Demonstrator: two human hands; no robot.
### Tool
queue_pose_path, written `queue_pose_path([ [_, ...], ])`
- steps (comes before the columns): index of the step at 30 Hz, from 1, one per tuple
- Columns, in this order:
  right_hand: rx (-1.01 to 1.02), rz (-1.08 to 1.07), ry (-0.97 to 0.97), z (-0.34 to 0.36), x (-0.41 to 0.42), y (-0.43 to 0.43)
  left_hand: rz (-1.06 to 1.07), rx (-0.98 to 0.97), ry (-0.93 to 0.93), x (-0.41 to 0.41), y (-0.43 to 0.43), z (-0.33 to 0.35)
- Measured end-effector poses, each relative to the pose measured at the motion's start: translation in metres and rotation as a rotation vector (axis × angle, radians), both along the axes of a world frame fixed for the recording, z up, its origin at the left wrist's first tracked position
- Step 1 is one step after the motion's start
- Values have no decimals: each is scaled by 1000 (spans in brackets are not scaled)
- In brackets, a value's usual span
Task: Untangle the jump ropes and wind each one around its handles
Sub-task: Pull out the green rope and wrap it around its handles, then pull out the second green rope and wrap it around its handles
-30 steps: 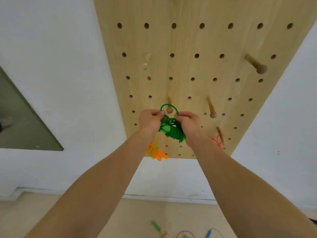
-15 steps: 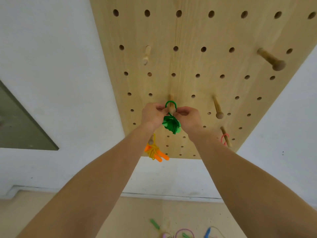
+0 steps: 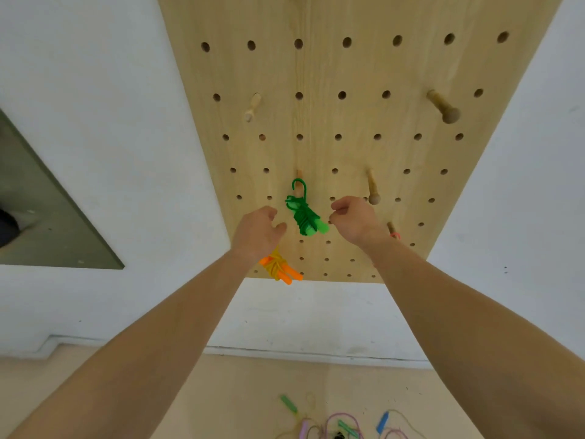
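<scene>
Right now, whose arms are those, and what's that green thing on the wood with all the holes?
Those are a person's arms. The camera sits on their head, so you see what they see. Their left hand and right hand hold nothing. The wood is a pegboard on the wall. The green rope is a jump rope, wound up and hanging by a loop on a peg. An orange rope hangs lower down. More ropes lie tangled on the floor.
</scene>
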State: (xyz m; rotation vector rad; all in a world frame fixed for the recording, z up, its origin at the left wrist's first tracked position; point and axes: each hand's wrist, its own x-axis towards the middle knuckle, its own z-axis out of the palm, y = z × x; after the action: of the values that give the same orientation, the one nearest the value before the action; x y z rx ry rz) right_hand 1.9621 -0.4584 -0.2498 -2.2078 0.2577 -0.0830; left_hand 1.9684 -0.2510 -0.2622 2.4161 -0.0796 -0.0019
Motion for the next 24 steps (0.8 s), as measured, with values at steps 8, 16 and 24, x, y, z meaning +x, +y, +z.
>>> queue_pose_path([
  [8, -161, 193, 79, 4, -79, -29, -53, 346, 51, -93, -14, 4],
  [16, -386, 311, 156, -15, -146, -27, -129, 382, 63, -149, -10, -15],
  [24, -588, 295, 297, -82, -189, -1, -233, 431, 208, -164, 15, -95],
])
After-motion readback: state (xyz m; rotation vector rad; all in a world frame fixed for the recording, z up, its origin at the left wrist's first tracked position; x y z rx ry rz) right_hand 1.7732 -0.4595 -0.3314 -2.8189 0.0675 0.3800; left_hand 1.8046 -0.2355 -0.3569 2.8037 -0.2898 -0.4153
